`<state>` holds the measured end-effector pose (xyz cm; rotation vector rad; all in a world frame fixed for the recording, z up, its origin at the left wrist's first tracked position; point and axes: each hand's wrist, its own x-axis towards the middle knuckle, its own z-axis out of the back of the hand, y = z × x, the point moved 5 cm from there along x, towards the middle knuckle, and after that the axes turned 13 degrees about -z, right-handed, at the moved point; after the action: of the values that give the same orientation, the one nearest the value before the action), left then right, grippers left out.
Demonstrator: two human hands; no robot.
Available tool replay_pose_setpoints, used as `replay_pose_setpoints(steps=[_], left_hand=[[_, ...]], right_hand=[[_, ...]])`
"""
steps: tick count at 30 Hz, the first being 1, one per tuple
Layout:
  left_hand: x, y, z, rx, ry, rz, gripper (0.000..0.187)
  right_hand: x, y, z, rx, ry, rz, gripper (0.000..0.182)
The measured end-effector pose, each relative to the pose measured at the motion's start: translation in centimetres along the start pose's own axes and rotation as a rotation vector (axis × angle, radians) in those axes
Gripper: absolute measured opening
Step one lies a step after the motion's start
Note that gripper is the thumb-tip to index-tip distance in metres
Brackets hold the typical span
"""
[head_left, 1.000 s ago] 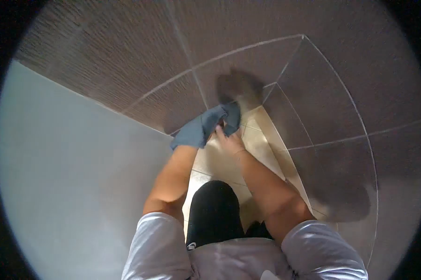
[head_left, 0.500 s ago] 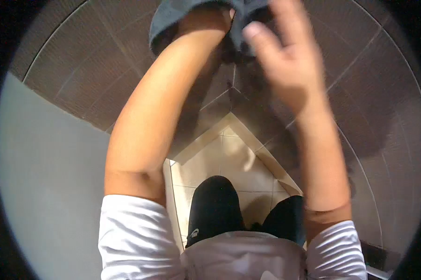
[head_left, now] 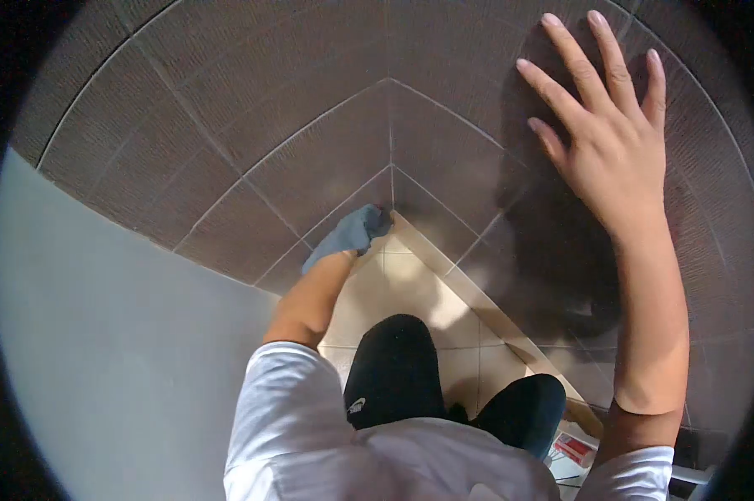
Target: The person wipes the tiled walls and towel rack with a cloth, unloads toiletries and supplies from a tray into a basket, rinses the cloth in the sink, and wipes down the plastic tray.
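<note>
Low in the corner of the brown tiled wall (head_left: 327, 159), my left hand (head_left: 337, 264) grips a grey-blue cloth (head_left: 353, 232). The cloth covers the hand, hiding its fingers, and is bunched where the wall tiles meet the beige skirting (head_left: 435, 257). On the right-hand side of the wall, higher up, my right hand (head_left: 615, 146) lies with its fingers spread and nothing in it. Its shadow falls on the tiles beside it.
Beige floor tiles (head_left: 402, 288) lie below the corner, in front of my knees (head_left: 398, 367). A smooth grey panel (head_left: 126, 309) stands on the left. By my right elbow there is a red and white item (head_left: 574, 448) low down.
My left hand has gone from high on the wall down to the bottom of the corner with the cloth. The right hand has moved away to the right and spread out on the tiles.
</note>
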<state>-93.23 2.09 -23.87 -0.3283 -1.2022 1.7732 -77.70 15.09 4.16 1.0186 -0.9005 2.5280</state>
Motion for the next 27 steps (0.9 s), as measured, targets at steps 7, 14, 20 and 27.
replay_pose_setpoints(steps=[7, 14, 20, 27], left_hand=[[5.0, -2.3, 1.5, 0.343, 0.011, 0.21, 0.026], [-0.8, 5.7, -0.9, -0.041, 0.007, 0.103, 0.025], [-3.9, -1.4, 7.6, 0.484, -0.016, 0.31, 0.031], [6.6, -14.7, 13.2, 1.537, -0.855, -0.793, 0.056]], right_hand=[[0.4, 1.3, -0.8, -0.026, -0.059, -0.017, 0.051], [0.4, 0.9, -1.8, 0.001, -0.083, -0.018, 0.055], [0.4, 0.6, -1.8, 0.026, -0.051, -0.041, 0.055], [0.2, -0.1, -2.8, 0.039, -0.003, -0.023, 0.054]])
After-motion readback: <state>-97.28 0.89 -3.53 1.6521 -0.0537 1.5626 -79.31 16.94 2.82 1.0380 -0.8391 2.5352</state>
